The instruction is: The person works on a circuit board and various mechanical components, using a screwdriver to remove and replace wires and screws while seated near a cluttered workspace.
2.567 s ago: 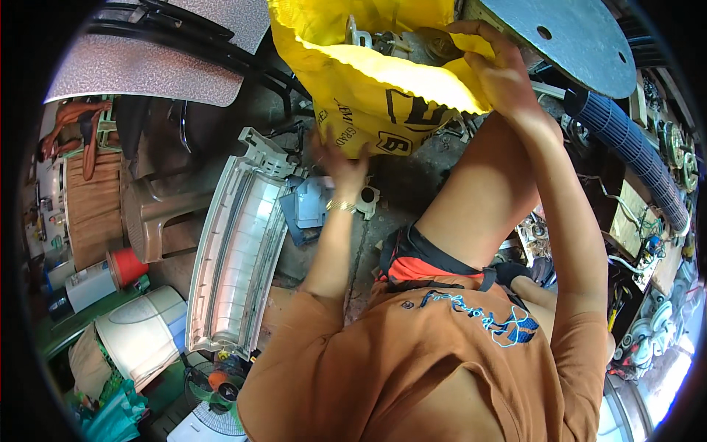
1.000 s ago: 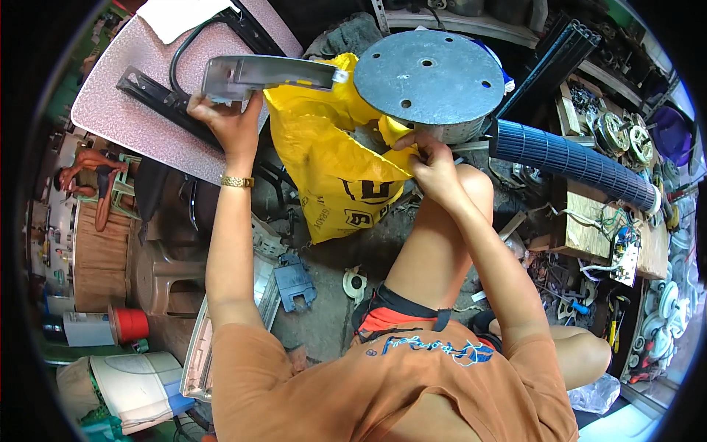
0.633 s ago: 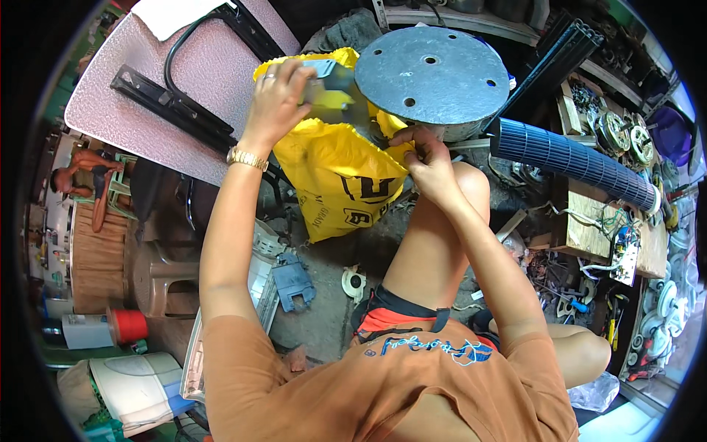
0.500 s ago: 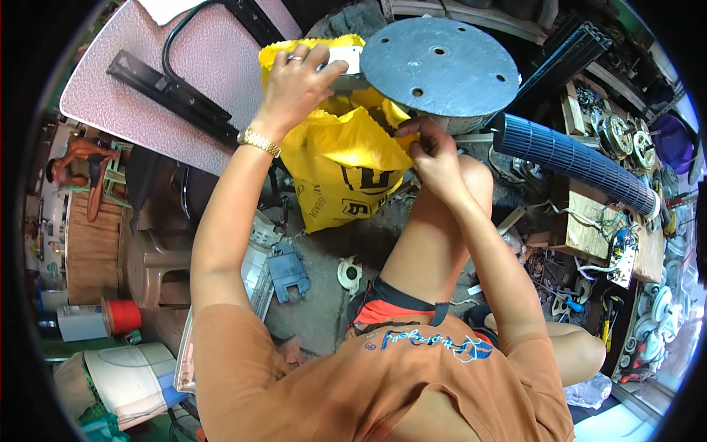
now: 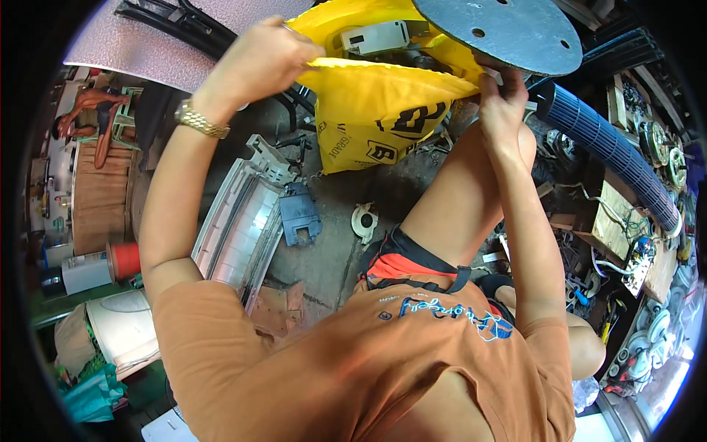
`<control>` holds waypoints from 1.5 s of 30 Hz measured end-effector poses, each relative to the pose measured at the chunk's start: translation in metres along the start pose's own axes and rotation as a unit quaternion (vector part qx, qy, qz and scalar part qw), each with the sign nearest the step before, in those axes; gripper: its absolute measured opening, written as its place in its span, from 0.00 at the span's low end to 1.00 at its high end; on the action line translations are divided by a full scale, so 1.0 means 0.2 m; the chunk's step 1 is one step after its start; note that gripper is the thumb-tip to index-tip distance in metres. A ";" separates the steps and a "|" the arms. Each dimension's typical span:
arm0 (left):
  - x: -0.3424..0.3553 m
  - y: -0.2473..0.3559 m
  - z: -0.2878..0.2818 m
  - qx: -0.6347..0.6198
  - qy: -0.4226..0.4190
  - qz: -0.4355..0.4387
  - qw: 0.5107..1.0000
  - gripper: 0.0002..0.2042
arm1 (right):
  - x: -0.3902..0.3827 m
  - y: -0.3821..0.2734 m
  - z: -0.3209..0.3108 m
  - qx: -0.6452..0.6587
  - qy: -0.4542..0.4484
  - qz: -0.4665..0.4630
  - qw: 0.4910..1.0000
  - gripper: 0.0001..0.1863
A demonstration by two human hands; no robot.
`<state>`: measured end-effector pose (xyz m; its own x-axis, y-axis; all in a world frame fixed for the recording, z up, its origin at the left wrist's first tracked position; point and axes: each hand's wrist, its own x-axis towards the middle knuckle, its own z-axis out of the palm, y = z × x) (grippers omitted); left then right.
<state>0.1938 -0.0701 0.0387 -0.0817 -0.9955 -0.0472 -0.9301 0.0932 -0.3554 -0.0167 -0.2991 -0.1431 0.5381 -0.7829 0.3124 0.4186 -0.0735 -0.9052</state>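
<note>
My left hand is closed on the upper left rim of a yellow sack with printing on its side. My right hand pinches the sack's right rim, just below a round grey metal plate with holes. Inside the open sack a pale rectangular part lies on top of other parts that are mostly shaded or hidden. The sack hangs beside my bent knee.
A long blue cylindrical fan roller lies at right among wood and parts. A long white housing, blue-grey part and small ring lie below. A pink-speckled board is upper left; a person is seen far left.
The pale part went from my left hand down into the sack. My left hand moved left to the rim, and the sack shifted up and right in view.
</note>
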 end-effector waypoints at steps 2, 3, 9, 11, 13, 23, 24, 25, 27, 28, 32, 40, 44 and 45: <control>-0.06 -0.06 -0.01 0.000 0.055 -0.007 0.998 0.08 | -0.01 0.02 0.00 -0.182 -0.099 -0.037 0.978 0.21; -0.07 -0.06 -0.03 0.001 0.056 -0.005 0.998 0.08 | 0.00 -0.01 0.02 -0.355 -0.165 -0.108 0.914 0.26; 0.09 -0.14 -0.09 -0.187 0.093 -0.157 0.965 0.22 | 0.08 -0.07 0.06 -0.412 -0.233 0.077 0.878 0.28; 0.31 -0.16 -0.06 -0.087 0.135 -0.135 0.978 0.20 | 0.13 -0.06 0.03 -0.405 -0.219 0.100 0.882 0.25; 0.53 -0.20 0.06 0.135 0.237 -0.112 0.955 0.19 | 0.13 0.01 0.01 -0.390 -0.149 0.009 0.909 0.24; 0.51 -0.86 0.28 -0.024 0.041 -0.377 0.925 0.24 | 0.01 -0.01 -0.03 -0.291 -0.080 -0.114 0.947 0.25; 0.56 -0.82 0.34 -0.043 0.038 -0.371 0.927 0.25 | 0.00 -0.04 -0.10 -0.334 -0.109 -0.145 0.925 0.25; 0.63 -0.76 0.35 -0.113 0.016 -0.358 0.927 0.25 | -0.03 -0.07 -0.18 -0.373 -0.143 -0.169 0.901 0.24; 0.50 -0.87 0.30 -0.296 0.091 -0.278 0.909 0.23 | -0.13 -0.25 -0.23 -0.360 -0.202 -0.209 0.887 0.23; 0.53 -0.79 0.29 -0.328 0.103 -0.261 0.902 0.22 | -0.18 -0.41 -0.35 -0.449 -0.253 -0.166 0.841 0.27; 0.46 -0.48 -0.09 -0.177 0.258 -0.225 0.923 0.19 | -0.29 -0.83 -0.88 -0.487 -0.303 -0.152 0.805 0.23; -0.01 0.65 0.59 -0.208 0.451 -0.050 0.867 0.10 | -1.10 -1.48 -2.08 -0.395 0.341 -0.020 0.853 0.18; -0.30 1.48 1.25 -0.415 0.131 -0.164 0.885 0.11 | -2.14 -1.30 -2.73 -0.476 0.533 0.126 0.688 0.13; -0.40 1.58 1.44 -0.485 -0.009 -0.222 0.846 0.13 | -2.31 -1.14 -2.75 -0.394 0.574 0.200 0.689 0.13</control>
<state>0.0088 0.0430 -0.3385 0.3495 -0.9284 -0.1263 -0.7255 -0.3534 0.5906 -0.7639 -0.2608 -0.2396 -0.6285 -0.7772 -0.0310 -0.3664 0.3310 -0.8696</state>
